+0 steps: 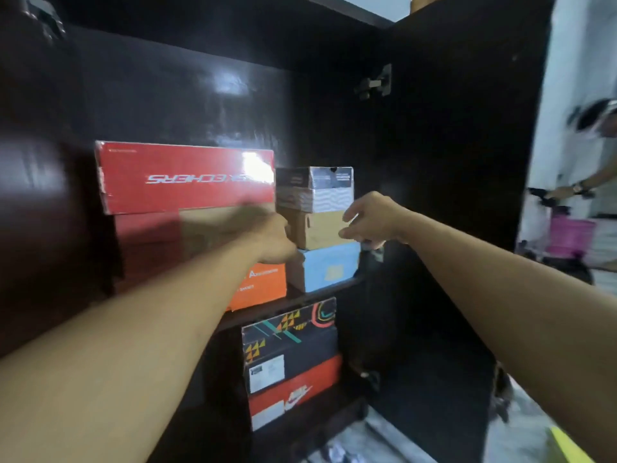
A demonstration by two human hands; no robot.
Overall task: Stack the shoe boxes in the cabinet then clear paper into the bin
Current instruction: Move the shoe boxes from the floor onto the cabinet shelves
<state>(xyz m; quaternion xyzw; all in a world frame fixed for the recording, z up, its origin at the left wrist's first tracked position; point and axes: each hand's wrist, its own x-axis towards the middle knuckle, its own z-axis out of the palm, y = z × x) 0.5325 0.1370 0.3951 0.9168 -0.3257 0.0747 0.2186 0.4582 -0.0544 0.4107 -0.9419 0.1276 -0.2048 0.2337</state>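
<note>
Dark cabinet [450,128], right door swung open. Upper shelf [300,300]: at its right end, a stack of three small boxes, a light blue box [329,267] at the bottom, a tan box [322,228] on it, a black-and-white patterned box [315,188] on top. Toward the left end of the shelf, a red box [183,177] with upside-down lettering tops a taller stack; an orange box [263,284] sits lower in that stack.

Left hand [272,240] is against the tan box's left side; its fingers are hidden and blurred, so the grip cannot be judged. Right hand [369,218] is at the tan box's right edge, fingers loosely spread, clamped on nothing.

Lower compartment: a black patterned box [290,342] rests on a red-orange box [295,392].

No paper or bin can be made out.
</note>
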